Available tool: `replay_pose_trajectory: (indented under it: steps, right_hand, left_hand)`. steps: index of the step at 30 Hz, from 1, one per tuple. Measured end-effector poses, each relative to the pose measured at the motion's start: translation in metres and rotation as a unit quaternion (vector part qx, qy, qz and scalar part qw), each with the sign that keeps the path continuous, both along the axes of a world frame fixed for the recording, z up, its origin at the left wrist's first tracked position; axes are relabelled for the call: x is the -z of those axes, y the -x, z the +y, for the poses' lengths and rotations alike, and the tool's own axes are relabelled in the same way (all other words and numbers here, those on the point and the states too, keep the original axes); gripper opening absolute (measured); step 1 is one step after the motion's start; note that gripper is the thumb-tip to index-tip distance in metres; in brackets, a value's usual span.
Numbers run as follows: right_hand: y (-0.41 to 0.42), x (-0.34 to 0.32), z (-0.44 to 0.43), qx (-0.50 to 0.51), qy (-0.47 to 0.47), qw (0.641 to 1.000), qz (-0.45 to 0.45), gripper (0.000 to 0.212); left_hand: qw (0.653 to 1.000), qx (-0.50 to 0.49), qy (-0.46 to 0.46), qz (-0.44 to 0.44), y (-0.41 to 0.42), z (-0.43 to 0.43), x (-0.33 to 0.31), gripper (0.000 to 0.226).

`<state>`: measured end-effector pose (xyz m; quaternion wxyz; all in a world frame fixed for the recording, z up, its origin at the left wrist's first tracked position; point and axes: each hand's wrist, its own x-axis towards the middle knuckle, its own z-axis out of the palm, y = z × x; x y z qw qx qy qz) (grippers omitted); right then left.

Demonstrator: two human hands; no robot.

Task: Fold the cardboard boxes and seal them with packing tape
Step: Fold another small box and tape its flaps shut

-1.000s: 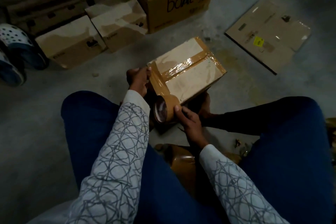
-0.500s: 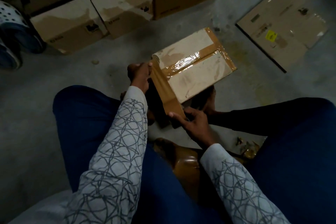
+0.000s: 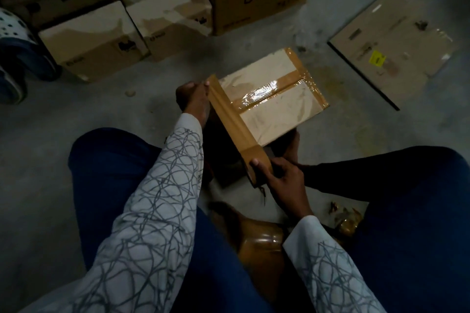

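- Right hand (image 3: 279, 175) grips the tape roll (image 3: 260, 157) just past the near corner of the box (image 3: 277, 109).
- Tape strip (image 3: 229, 119) runs taut along the box's left edge, between both hands.
- Left hand (image 3: 192, 95) pins its end at the far corner.
- Box lies between the knees; a second ago the roll was mid-edge.
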<state>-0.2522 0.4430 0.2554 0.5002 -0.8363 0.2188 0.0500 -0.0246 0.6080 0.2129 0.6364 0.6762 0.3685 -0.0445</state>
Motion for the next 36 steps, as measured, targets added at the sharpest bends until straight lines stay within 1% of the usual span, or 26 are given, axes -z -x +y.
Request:
replay_pose_trajectory:
  steps: [2,4,6,10,13,16,19,22,23,24,25,27,28,29,30,32,34,36]
  right_hand:
    - [-0.011,-0.006,0.004,0.001,0.004,1.0,0.015,0.043]
    - [-0.022,-0.014,0.009,0.008,0.006,1.0,0.006,0.035]
    - [-0.031,-0.019,0.012,0.012,0.019,1.0,-0.013,0.032]
    - [-0.042,-0.015,0.013,0.006,0.06,0.998,-0.021,0.032]
    - [-0.045,-0.004,0.009,0.001,0.077,0.997,0.008,0.035]
    - [-0.043,0.002,0.007,-0.002,0.066,0.998,0.017,0.035]
    - [-0.042,0.006,0.006,-0.005,0.056,0.998,0.022,0.037]
    - [-0.04,0.014,0.003,-0.01,0.043,0.998,0.054,0.05]
    - [-0.039,0.015,0.003,-0.004,0.035,0.997,0.066,0.053]
    - [-0.04,0.014,0.003,0.002,0.022,0.997,0.078,0.054]
    - [-0.04,0.012,0.004,0.006,0.006,0.997,0.081,0.052]
    - [-0.042,0.008,0.005,0.023,-0.014,0.996,0.081,0.047]
    - [-0.043,0.006,0.006,0.033,-0.024,0.996,0.081,0.045]
    - [-0.044,0.006,0.006,0.042,-0.038,0.995,0.08,0.045]
    - [-0.045,0.005,0.007,0.046,-0.05,0.995,0.079,0.044]
    - [-0.044,0.003,0.006,0.043,-0.054,0.994,0.079,0.043]
    - [-0.042,0.001,0.005,0.026,-0.035,0.997,0.07,0.04]
    - [-0.041,0.002,0.004,0.0,0.016,0.999,0.05,0.042]
  left_hand:
    - [1.0,0.005,-0.009,0.0,-0.005,-0.001,0.008,0.011]
    - [1.0,0.005,-0.014,0.004,-0.01,-0.003,0.015,0.012]
    - [1.0,0.002,-0.012,0.006,-0.018,-0.003,0.02,0.013]
    - [1.0,0.002,-0.024,0.011,-0.031,0.001,0.034,0.006]
    - [0.999,0.009,-0.039,0.021,-0.03,0.002,0.045,0.012]
    - [0.999,-0.001,-0.016,0.033,-0.028,0.001,0.053,0.004]
    - [0.998,0.006,-0.014,0.061,-0.032,0.003,0.058,0.022]
    - [0.995,-0.004,0.003,0.096,-0.036,0.005,0.063,0.049]
    - [0.994,-0.014,-0.003,0.108,-0.037,0.005,0.062,0.057]
    - [0.993,-0.02,-0.029,0.111,-0.038,0.004,0.061,0.063]
    - [0.992,-0.01,-0.08,0.098,-0.037,0.001,0.055,0.062]
    - [0.978,0.051,-0.2,0.043,-0.034,-0.008,0.045,0.042]
    - [0.969,0.088,-0.229,0.021,-0.03,-0.012,0.045,0.036]
    - [0.964,0.122,-0.234,0.011,-0.025,-0.015,0.046,0.035]
    - [0.965,0.142,-0.221,0.007,-0.021,-0.016,0.051,0.035]
    - [0.973,0.142,-0.181,-0.007,-0.013,-0.014,0.06,0.035]
    - [0.975,0.138,-0.172,-0.012,-0.011,-0.01,0.062,0.035]
    - [0.974,0.147,-0.172,-0.008,-0.013,-0.008,0.061,0.033]
